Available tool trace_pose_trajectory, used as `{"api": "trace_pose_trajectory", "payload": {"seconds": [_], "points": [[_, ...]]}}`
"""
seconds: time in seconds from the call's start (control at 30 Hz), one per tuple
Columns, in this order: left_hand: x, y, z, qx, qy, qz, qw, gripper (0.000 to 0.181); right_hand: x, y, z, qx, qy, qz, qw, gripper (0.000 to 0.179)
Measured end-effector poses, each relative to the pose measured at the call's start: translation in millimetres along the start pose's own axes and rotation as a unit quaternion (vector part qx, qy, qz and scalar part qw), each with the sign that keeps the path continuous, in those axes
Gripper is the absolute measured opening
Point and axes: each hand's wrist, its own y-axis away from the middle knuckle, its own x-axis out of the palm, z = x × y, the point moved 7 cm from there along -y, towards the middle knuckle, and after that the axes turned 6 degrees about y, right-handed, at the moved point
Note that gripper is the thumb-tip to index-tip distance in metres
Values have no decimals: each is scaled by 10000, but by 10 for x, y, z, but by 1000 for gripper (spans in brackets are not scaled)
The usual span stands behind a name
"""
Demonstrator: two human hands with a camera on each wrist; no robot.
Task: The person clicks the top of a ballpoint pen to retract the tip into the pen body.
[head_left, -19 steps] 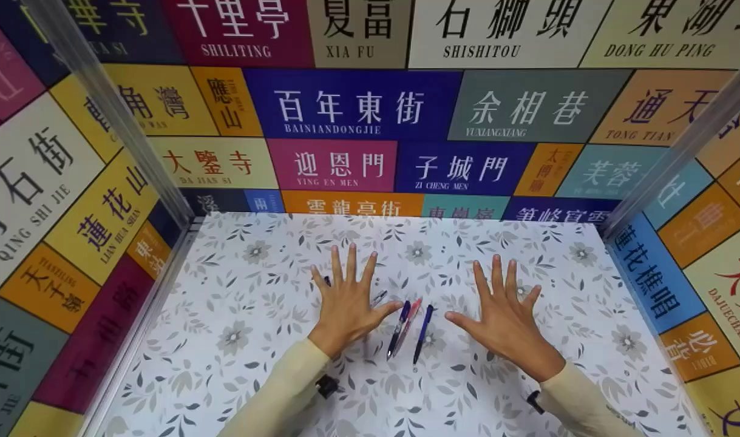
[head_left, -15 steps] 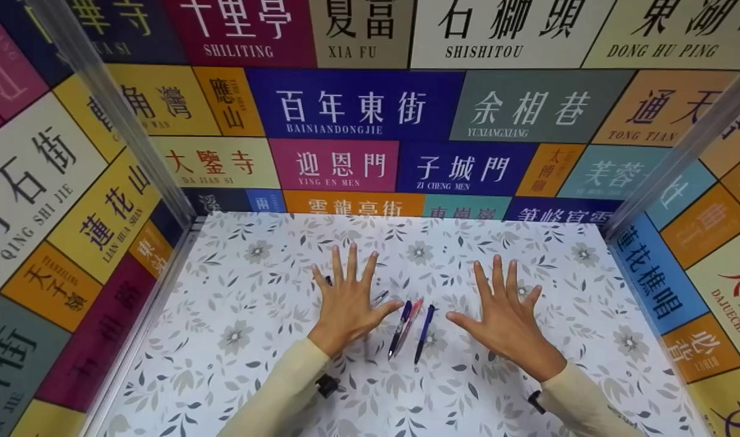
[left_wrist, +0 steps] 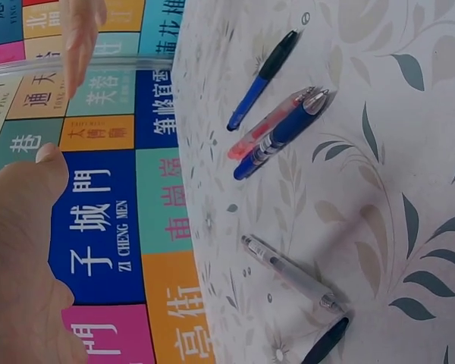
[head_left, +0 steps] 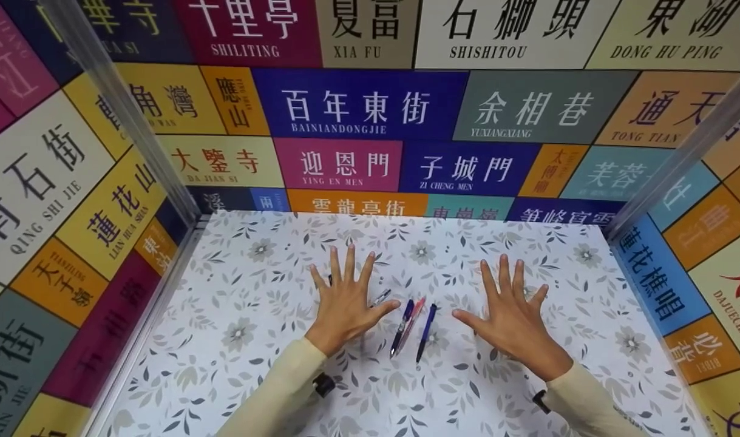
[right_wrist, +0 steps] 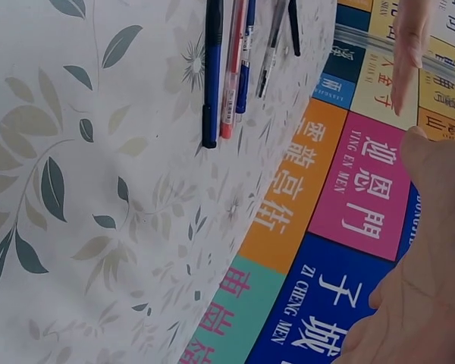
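My left hand (head_left: 344, 309) is spread with fingers straight, raised over the table to the left of the pens. Its palm (left_wrist: 19, 235) holds nothing in the left wrist view. On the other side, my right hand (head_left: 515, 315) is likewise spread, its palm (right_wrist: 432, 280) bare. Between the thumbs lie a dark blue pen (head_left: 426, 332), a pink pen (head_left: 411, 328) and a blue pen with a clear barrel (head_left: 400, 331), the latter two close together. A clear pen (left_wrist: 292, 273) and a black-ended pen (left_wrist: 326, 341) lie farther left, partly covered by my left hand in the head view.
The table (head_left: 236, 388) has a white cover with grey leaves and flowers. Colourful panels with Chinese lettering (head_left: 357, 103) wall it in at the back and both sides. Clear posts stand at the left corner (head_left: 163, 164) and right corner (head_left: 655, 170).
The head view has shifted slightly. My left hand has drifted a little left of the pens; the right hand has moved slightly right. The pens lie as before.
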Motion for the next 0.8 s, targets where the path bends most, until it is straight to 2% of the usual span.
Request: {"api": "trace_pose_trajectory", "payload": {"seconds": [0.2,0.4,0.63,0.8], "points": [[11,13,50,-114,-42,100,9999,114,-3,21,-45,72,-43,28,10000,118],[-21,14,71,9,298,-140,9995,107,-26,57,-104,165,-245,-74,9995,116],[-65,18,141,361,536,-694,9955,86,-58,86,-159,159,-723,-337,9967,106],[-106,34,204,624,804,-1211,9874,72,-120,98,-170,93,-1002,-828,9915,89]]}}
